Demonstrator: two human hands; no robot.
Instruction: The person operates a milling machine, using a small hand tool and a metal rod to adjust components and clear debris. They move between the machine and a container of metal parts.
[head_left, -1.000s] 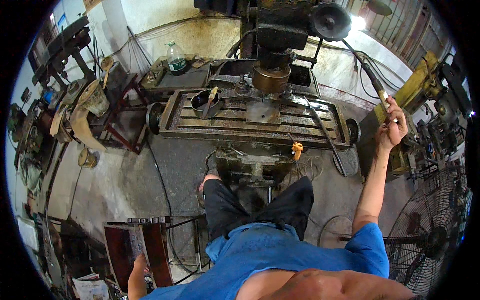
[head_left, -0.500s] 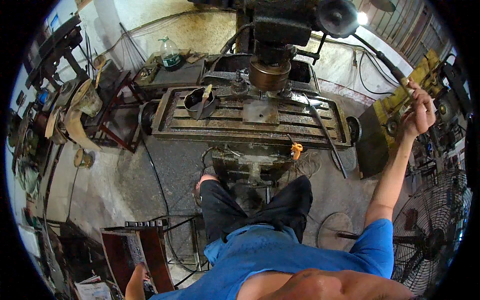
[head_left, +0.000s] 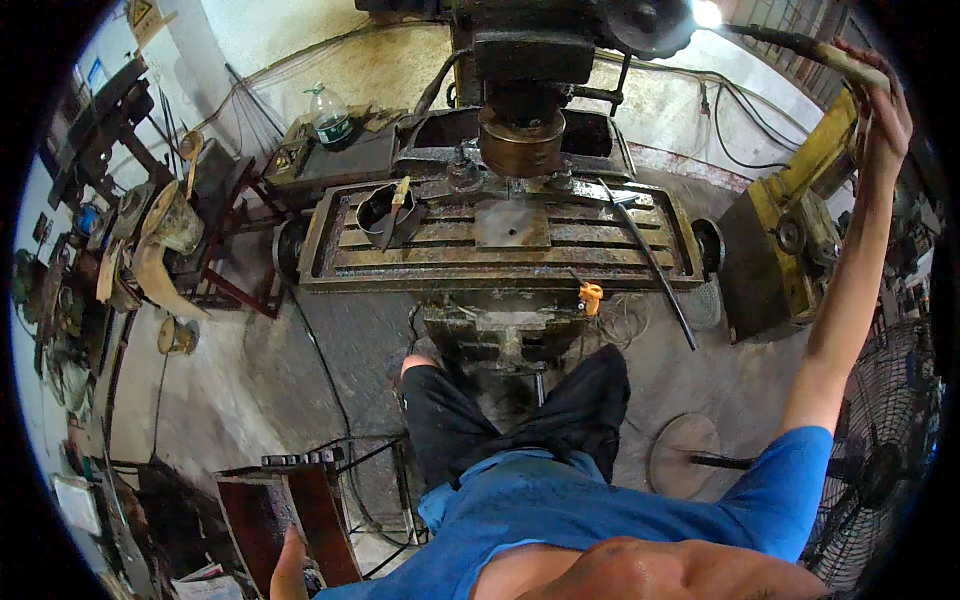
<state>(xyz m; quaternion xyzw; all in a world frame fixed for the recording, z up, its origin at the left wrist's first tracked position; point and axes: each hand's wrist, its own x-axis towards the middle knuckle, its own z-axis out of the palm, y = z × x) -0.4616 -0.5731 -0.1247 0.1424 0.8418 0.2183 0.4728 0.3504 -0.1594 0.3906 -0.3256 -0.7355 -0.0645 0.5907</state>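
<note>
At the upper right, my right arm is stretched out and my right hand (head_left: 885, 110) curls round the end of a long lever handle (head_left: 790, 42) on the drilling or milling machine's head (head_left: 530, 58). Below that head, the round brown spindle (head_left: 520, 140) hangs above a flat metal plate (head_left: 512, 224) with a small dark hole. The plate lies on the slotted machine table (head_left: 420, 272). Down at the lower left, my left hand (head_left: 291, 560) is by a dark reddish-brown open box (head_left: 250, 505); its fingers are mostly hidden.
A pot (head_left: 375, 215) with a brush (head_left: 400, 198) stands on the table's left. A long metal bar (head_left: 660, 275) leans over its right front edge. An orange-handled tool (head_left: 590, 297) hangs in front. A fan (head_left: 880, 480) stands at right, and a yellow machine (head_left: 770, 235) beyond.
My right hand and the lever handle have swung upward and outward, with the arm straighter. The whole view has shifted slightly. My left hand stays by the box.
</note>
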